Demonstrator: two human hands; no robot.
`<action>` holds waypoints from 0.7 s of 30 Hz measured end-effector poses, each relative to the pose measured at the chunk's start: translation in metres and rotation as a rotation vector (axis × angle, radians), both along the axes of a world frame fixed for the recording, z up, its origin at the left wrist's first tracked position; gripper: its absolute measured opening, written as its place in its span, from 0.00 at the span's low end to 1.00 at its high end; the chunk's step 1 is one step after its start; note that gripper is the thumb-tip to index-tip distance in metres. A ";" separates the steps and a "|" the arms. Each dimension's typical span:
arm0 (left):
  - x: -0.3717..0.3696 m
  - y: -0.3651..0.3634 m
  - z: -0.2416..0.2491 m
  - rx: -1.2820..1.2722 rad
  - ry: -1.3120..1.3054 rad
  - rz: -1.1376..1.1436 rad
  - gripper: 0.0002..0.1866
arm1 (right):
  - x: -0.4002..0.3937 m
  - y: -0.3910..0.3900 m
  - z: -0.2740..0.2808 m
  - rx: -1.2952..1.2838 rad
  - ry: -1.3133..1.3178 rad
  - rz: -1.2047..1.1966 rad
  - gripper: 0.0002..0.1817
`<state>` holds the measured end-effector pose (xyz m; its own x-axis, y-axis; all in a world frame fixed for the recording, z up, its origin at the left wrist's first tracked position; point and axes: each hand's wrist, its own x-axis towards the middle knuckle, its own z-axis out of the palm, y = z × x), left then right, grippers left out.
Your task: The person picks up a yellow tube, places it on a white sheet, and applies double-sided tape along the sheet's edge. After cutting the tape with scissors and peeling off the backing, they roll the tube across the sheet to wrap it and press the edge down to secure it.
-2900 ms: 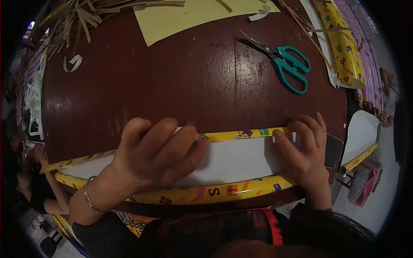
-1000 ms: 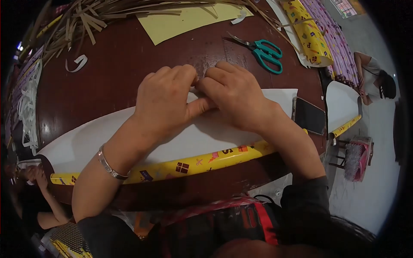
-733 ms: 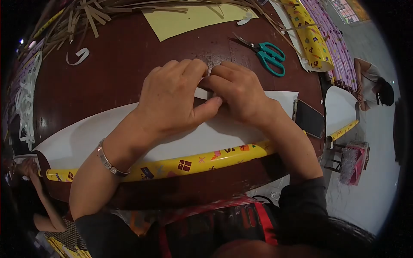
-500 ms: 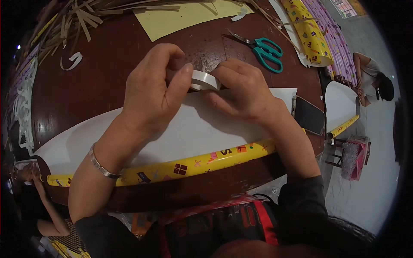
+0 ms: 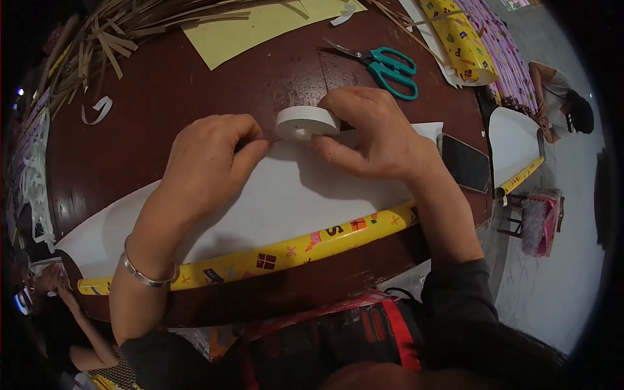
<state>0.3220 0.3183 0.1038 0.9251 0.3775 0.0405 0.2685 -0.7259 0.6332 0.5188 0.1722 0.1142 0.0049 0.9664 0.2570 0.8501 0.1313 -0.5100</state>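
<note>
Tape roll (image 5: 296, 117) at far edge of white paper (image 5: 279, 201); right hand (image 5: 387, 140) pinches its right rim between thumb and fingers. Left hand (image 5: 208, 153) left of roll, at paper's far edge, thumb and finger close together; cannot tell if anything sits between. Roll probably light, stiff: hold by rim. Paper likely springy, easily creased, glossy yellow side (image 5: 296, 250) slippery: press flat near edges.
</note>
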 end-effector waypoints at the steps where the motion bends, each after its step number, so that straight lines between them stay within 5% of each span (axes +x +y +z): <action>1: 0.000 0.000 0.000 0.019 0.009 0.000 0.09 | 0.001 0.000 0.001 -0.001 0.001 -0.002 0.13; 21: 0.001 -0.005 0.005 0.087 0.041 -0.007 0.08 | 0.014 -0.008 0.006 0.037 -0.050 -0.071 0.12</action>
<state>0.3234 0.3137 0.1087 0.9292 0.3678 0.0349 0.2876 -0.7794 0.5566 0.5324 0.1641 0.1205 0.0592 0.9539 0.2942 0.8824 0.0878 -0.4623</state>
